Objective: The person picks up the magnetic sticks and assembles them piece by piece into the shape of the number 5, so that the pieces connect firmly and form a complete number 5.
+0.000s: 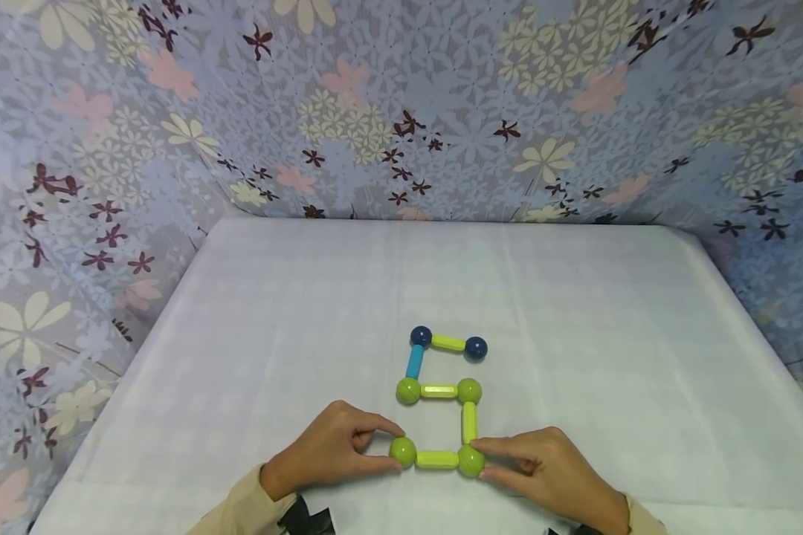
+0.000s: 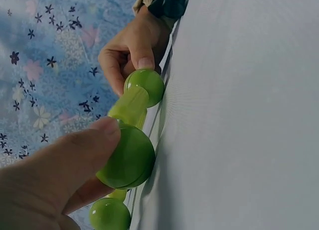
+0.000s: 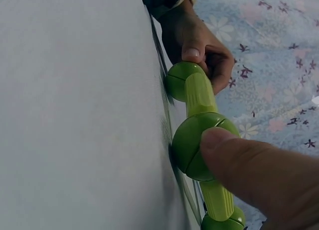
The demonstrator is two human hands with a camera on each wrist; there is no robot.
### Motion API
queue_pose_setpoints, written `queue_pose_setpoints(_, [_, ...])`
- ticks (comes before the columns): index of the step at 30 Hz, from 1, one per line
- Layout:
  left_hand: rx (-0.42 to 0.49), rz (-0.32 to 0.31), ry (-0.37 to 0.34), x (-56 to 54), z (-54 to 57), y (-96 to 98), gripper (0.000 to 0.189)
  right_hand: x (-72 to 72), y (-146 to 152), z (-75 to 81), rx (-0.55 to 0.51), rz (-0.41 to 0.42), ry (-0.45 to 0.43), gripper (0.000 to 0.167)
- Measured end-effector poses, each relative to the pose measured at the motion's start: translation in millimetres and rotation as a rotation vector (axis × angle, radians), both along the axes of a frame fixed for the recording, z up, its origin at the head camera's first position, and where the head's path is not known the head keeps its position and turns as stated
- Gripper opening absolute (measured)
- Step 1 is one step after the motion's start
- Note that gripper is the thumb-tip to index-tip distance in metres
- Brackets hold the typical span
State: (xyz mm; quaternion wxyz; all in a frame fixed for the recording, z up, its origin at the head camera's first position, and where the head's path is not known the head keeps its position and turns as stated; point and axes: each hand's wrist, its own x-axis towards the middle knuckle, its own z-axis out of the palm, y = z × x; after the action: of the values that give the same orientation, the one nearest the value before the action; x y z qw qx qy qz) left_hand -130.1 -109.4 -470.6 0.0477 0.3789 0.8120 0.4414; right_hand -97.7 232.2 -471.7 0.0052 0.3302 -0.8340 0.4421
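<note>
A chain of balls and short rods lies on the white-covered table, shaped roughly like an S. My left hand [image 1: 337, 449] pinches the green ball [image 1: 402, 452] at its lower left end between thumb and index finger. With thumb and index finger, my right hand [image 1: 549, 472] pinches the lower right green ball [image 1: 471, 461]. Between these two runs a yellow-green rod [image 1: 437, 460]. Another such rod [image 1: 469, 423] leads up to a third green ball [image 1: 469, 391]. Farther along, a blue rod [image 1: 415, 361] joins a green ball [image 1: 408, 391] to a dark blue ball [image 1: 421, 336].
At the chain's far end, a yellow-green rod [image 1: 448, 343] connects to a second dark blue ball [image 1: 476, 348]. The table [image 1: 241, 334] has a white cloth. Floral fabric [image 1: 401, 111] hangs behind it and at both sides. Black bands [image 1: 308, 518] sit at the wrists.
</note>
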Motion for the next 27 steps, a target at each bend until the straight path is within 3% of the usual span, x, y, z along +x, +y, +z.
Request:
queue_pose_setpoints(11, [0.011,-0.017,0.021,-1.2,0.2,-0.6,0.028,-0.6,-2,0.3,-0.008,0.007,-0.018,0.032])
queue_pose_setpoints(17, [0.016,-0.018,0.028,0.8,0.1,-0.3,0.028,0.4,-1,-3.4,-0.096,0.004,-0.061,0.035])
queue_pose_setpoints(19, [0.019,-0.018,0.014,1.3,-1.5,0.2,0.028,-2.1,3,-3.0,-0.130,-0.059,-0.085,0.033])
queue_pose_setpoints(21, [0.018,-0.020,0.011,1.2,-2.5,1.2,0.028,-9.5,8,-0.8,-0.137,-0.177,-0.088,0.030])
queue_pose_setpoints(24, [0.009,-0.020,0.018,0.2,-2.9,2.0,0.029,-30.0,15,0.9,-0.090,-0.391,-0.057,0.025])
queue_pose_setpoints(27, [0.009,-0.013,0.032,-0.8,-2.4,1.7,0.028,-56.0,18,-1.5,-0.040,-0.489,-0.017,0.024])
